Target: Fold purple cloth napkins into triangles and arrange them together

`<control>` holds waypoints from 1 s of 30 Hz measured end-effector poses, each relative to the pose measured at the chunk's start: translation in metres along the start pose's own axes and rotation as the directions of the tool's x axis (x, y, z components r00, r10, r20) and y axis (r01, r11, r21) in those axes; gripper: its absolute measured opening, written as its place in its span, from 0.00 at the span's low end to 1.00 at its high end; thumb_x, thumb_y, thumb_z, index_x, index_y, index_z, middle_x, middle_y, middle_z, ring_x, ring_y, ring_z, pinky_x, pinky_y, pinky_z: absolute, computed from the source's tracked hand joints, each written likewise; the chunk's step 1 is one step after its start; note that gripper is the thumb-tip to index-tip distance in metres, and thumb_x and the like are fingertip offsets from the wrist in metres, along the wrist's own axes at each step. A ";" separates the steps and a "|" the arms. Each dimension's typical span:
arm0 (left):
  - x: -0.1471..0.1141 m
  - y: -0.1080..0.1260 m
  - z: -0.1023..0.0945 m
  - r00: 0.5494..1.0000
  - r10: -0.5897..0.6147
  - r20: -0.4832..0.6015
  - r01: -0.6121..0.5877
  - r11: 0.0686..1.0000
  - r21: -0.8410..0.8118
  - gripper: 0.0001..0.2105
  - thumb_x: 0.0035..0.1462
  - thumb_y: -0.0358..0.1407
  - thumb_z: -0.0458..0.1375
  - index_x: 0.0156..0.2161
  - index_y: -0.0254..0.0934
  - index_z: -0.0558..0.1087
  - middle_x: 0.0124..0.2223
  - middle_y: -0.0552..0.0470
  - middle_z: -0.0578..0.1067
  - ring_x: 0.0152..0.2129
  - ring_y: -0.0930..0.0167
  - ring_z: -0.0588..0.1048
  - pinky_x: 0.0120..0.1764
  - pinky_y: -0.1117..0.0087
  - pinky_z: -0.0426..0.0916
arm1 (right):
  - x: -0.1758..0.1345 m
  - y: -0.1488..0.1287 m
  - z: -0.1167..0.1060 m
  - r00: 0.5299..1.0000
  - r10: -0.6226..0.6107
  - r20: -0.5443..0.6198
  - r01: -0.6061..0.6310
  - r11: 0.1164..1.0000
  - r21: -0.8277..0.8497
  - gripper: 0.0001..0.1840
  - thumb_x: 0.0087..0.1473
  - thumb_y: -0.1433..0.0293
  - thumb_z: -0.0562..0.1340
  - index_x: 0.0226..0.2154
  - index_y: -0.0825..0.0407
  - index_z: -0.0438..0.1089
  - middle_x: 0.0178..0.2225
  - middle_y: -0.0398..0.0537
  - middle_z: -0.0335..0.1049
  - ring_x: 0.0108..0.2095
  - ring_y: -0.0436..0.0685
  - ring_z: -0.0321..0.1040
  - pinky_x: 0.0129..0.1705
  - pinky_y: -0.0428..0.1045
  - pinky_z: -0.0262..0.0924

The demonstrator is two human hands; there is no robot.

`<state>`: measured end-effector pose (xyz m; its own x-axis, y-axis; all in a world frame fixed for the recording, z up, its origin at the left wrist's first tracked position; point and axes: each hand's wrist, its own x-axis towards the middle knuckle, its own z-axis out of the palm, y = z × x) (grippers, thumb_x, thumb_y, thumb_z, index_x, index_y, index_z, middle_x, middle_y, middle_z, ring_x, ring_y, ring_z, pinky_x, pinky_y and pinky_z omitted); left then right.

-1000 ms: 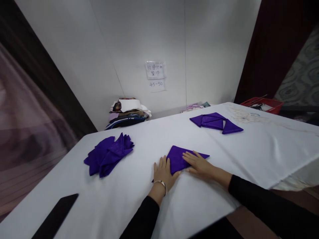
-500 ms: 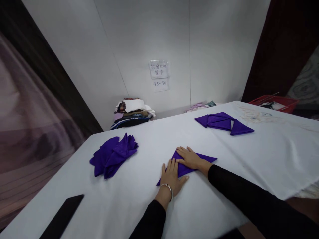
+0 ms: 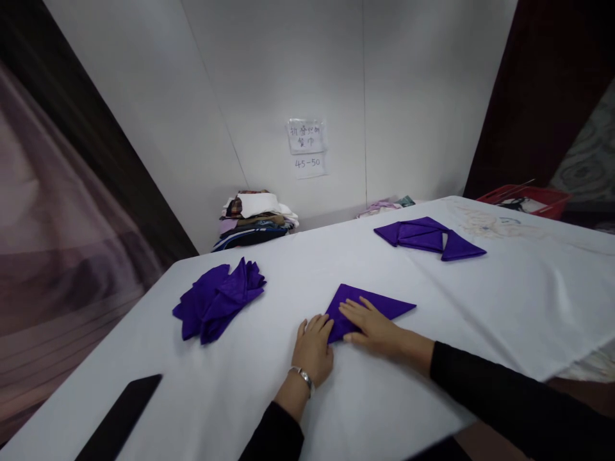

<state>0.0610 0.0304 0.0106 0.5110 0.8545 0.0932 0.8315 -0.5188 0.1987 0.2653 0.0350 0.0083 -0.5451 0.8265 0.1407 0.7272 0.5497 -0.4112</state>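
Observation:
A purple cloth napkin [image 3: 379, 301], folded into a triangle, lies on the white tablecloth in front of me. My right hand [image 3: 373, 328] rests flat on its middle, fingers stretched out and holding nothing. At the napkin's left end is my left hand [image 3: 313, 351], a bracelet on its wrist. Its fingers are bent and its thumb tucked in, closed about the left corner, which they hide. To the left sits a loose bunch of purple napkins [image 3: 218, 304]. Further back on the right, folded purple napkins [image 3: 423, 235] lie flat with pointed ends.
A long black object [image 3: 122, 416] lies near the table's left front edge. Stacked folded clothes [image 3: 257, 221] stand beyond the far edge, below a paper sign [image 3: 306, 136] on the wall. A red basket [image 3: 552, 202] is at the far right.
My left hand has slid left and bent its fingers at the napkin's left corner. My right hand has moved slightly down toward me, uncovering the napkin's top point.

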 end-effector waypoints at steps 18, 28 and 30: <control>-0.048 0.060 -0.023 0.985 -0.021 0.172 0.023 1.000 -0.007 0.17 0.52 0.30 0.46 0.47 0.42 0.66 0.35 0.51 0.76 0.32 0.67 0.73 0.35 0.68 0.64 | -0.036 -0.026 0.011 0.947 -0.302 -0.108 0.293 0.952 -0.092 0.26 0.43 0.78 0.54 0.48 0.53 0.62 0.44 0.53 0.67 0.47 0.58 0.59 0.53 0.59 0.43; -0.018 0.047 -0.041 0.993 0.089 0.081 -0.046 0.900 -0.432 0.17 0.56 0.48 0.46 0.38 0.42 0.72 0.35 0.54 0.77 0.31 0.71 0.73 0.36 0.70 0.65 | -0.080 -0.048 0.022 0.941 -0.294 -0.166 0.286 0.956 -0.072 0.13 0.45 0.77 0.53 0.36 0.53 0.65 0.35 0.51 0.67 0.37 0.56 0.59 0.40 0.53 0.52; -0.003 0.043 -0.029 0.993 0.115 0.004 -0.101 0.889 -0.446 0.17 0.57 0.46 0.46 0.42 0.41 0.72 0.42 0.52 0.76 0.38 0.70 0.72 0.43 0.68 0.64 | -0.081 -0.050 0.022 0.938 -0.315 -0.143 0.307 0.949 -0.079 0.13 0.46 0.76 0.53 0.37 0.53 0.64 0.36 0.51 0.67 0.38 0.56 0.60 0.42 0.54 0.52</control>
<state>0.0884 0.0065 0.0474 0.6037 0.7893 0.1118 0.5905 -0.5370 0.6024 0.2641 -0.0616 -0.0026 -0.6813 0.6194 0.3901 0.5552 0.7845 -0.2761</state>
